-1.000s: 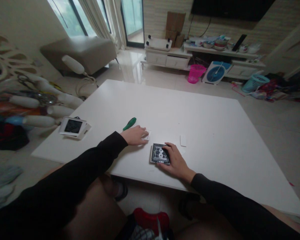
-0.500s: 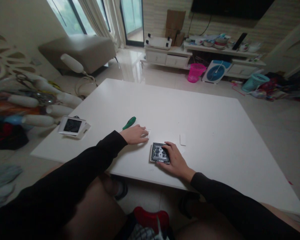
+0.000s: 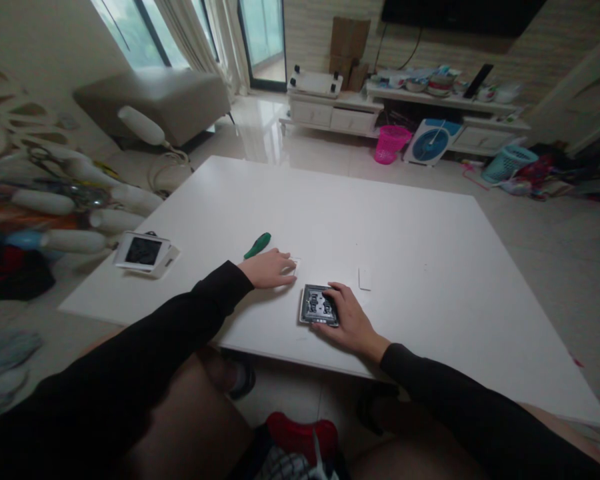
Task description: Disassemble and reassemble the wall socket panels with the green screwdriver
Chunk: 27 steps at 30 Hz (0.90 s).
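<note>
My right hand (image 3: pixel 353 319) holds a square wall switch (image 3: pixel 314 308) against the tabletop, thumb at its near edge and fingers over its right side. Its dark inner frame with metal parts faces up, and a pale rim shows beneath. Left of it, my left hand (image 3: pixel 271 268) has its thumb and fingers about a small white plate (image 3: pixel 297 265), partly hidden by the fingers. Just beyond that wrist lies a green-handled tool (image 3: pixel 258 245), its tip out of sight. Another small white plate (image 3: pixel 365 279) lies to the right of the switch.
On the left of the white table (image 3: pixel 405 227) is an open white box (image 3: pixel 147 255) with a dark square inside. Lamp-like white pieces (image 3: pixel 75 240) crowd the table's left side. A red object (image 3: pixel 300 433) is below the near edge. Across the floor stand a pink basket (image 3: pixel 391 145) and blue fan (image 3: pixel 433 141).
Both hands keep their places at the switch and the white plate. The whole view has shifted very slightly.
</note>
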Tool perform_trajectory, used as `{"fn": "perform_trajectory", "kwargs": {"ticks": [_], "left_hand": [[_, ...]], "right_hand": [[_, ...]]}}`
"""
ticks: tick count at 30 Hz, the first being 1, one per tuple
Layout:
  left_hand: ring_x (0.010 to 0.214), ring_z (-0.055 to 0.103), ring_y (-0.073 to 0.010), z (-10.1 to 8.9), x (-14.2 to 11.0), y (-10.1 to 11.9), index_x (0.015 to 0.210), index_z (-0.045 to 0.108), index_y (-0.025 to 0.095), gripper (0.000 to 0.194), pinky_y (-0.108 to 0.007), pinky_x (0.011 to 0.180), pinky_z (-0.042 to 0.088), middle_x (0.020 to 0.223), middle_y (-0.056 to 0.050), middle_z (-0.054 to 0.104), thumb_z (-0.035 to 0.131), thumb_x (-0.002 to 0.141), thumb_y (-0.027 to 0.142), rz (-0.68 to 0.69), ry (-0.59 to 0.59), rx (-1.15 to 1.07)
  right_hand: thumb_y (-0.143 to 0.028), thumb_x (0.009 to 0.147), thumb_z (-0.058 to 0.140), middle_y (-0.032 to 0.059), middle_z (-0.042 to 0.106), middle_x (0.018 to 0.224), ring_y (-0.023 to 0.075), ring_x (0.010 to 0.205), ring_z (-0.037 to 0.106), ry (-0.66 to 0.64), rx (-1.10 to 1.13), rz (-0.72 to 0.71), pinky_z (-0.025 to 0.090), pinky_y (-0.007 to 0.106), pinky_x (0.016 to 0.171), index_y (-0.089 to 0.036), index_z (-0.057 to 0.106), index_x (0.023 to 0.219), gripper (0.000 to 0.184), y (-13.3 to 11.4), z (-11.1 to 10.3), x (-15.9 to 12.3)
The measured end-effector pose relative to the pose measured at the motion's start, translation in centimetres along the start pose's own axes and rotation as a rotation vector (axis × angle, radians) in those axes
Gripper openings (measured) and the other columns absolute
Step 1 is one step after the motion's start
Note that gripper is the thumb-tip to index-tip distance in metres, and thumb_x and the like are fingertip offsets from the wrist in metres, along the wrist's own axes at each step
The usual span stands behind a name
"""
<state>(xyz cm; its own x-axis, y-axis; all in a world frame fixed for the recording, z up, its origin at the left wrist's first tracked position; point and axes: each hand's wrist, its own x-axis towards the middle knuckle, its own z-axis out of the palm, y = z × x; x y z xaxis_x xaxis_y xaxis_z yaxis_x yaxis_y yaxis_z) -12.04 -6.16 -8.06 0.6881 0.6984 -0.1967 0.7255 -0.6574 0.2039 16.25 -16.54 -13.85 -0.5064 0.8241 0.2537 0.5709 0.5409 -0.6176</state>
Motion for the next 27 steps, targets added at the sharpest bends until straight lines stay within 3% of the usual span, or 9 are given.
{"fn": "perform_trajectory", "kwargs": {"ticks": [27], "left_hand": [[0.106, 0.066, -0.0271, -0.23, -0.01, 0.44, 0.112, 0.071, 0.017, 0.039, -0.041, 0.103, 0.042, 0.119, -0.014, 0.072, 0.05, 0.102, 0.049, -0.019, -0.005, 0.028]], "right_hand": [[-0.048, 0.084, 0.079, 0.0179, 0.048, 0.145, 0.0365, 0.135, 0.051, 0.004, -0.003, -0.006, 0.049, 0.062, 0.112, -0.025, 0.046, 0.14, 0.069, 0.2, 0.2, -0.06]]}}
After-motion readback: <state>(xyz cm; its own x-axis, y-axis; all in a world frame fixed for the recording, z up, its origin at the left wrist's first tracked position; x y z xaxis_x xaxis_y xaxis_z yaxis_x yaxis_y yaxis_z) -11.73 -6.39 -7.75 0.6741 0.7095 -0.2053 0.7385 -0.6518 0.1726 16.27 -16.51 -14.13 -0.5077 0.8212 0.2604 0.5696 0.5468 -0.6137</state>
